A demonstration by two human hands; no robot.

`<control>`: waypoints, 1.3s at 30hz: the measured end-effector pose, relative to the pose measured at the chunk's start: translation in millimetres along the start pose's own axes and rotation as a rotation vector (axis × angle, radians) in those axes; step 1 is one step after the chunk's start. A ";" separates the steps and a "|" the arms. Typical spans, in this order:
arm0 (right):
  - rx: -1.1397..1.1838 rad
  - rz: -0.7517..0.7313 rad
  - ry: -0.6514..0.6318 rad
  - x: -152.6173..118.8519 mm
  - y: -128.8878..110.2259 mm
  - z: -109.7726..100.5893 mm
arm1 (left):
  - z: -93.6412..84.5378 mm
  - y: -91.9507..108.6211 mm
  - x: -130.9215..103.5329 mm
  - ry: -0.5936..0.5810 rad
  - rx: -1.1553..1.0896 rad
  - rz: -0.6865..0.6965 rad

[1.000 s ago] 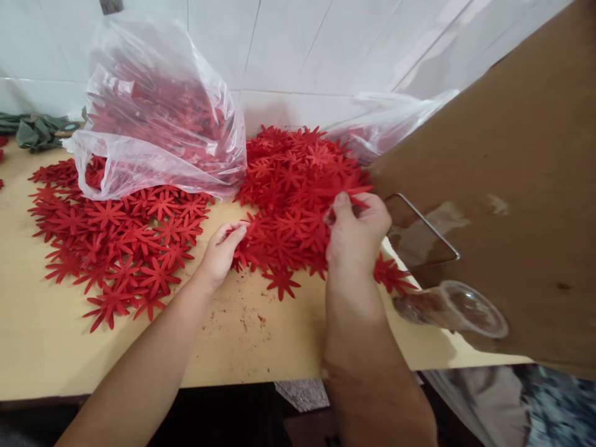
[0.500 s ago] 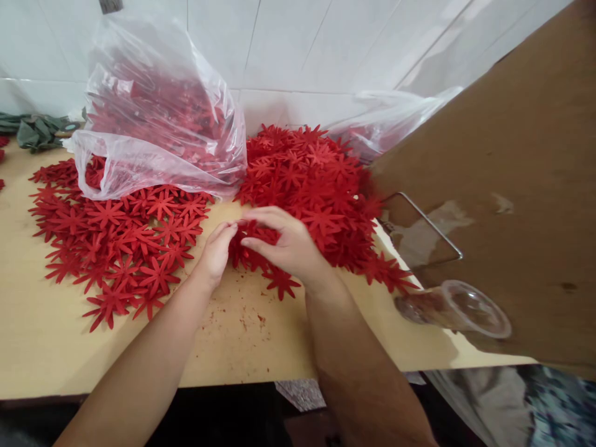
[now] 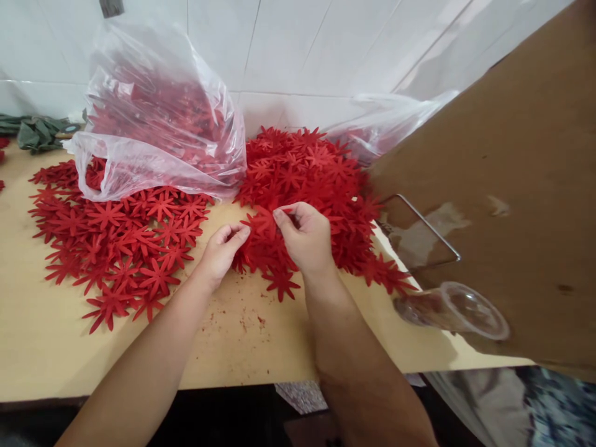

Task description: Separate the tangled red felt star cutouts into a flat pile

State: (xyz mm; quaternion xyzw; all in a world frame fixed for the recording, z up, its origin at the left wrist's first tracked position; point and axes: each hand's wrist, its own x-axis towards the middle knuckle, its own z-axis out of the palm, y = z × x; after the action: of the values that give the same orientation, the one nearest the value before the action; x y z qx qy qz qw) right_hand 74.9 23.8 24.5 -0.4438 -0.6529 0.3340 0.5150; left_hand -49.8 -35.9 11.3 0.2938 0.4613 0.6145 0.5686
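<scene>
Fingers (image 3: 306,214) of the right hand (image 3: 311,243) pinch a red flower (image 3: 261,222) mid-frame; those of the left hand (image 3: 220,251) nearly meet at its edge, hold unclear.

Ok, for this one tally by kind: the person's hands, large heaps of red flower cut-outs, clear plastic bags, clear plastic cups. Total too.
Hands: 2 (left hand, right hand)
Large heaps of red flower cut-outs: 2 (left heap, right heap)
Clear plastic bags: 2 (left bag, right bag)
Clear plastic cup: 1
Total: 7
</scene>
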 end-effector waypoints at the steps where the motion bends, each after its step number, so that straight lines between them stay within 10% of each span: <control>1: -0.003 0.000 0.009 0.3 -0.4 -0.3 | -0.1 0.2 0.1 -0.009 0.010 -0.004; 17: 0.076 0.022 -0.198 -8.7 -9.1 12.2 | -0.3 -3.7 3.8 0.080 0.115 0.114; 24: 0.077 0.004 0.104 7.2 -6.0 -14.1 | -2.4 -5.0 4.2 0.108 0.145 0.120; 32: -0.018 -0.063 -0.459 -6.1 -8.4 2.5 | -1.6 -2.6 3.7 0.063 0.136 0.078; 39: -0.202 -0.118 0.329 15.5 6.8 -32.1 | -2.0 0.3 2.7 0.059 0.087 0.049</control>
State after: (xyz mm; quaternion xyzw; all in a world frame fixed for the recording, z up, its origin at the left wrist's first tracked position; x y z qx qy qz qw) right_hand 106.4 40.1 32.2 -0.5028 -0.6148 0.1592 0.5864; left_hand -52.2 -33.7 10.3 0.3113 0.4968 0.6159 0.5263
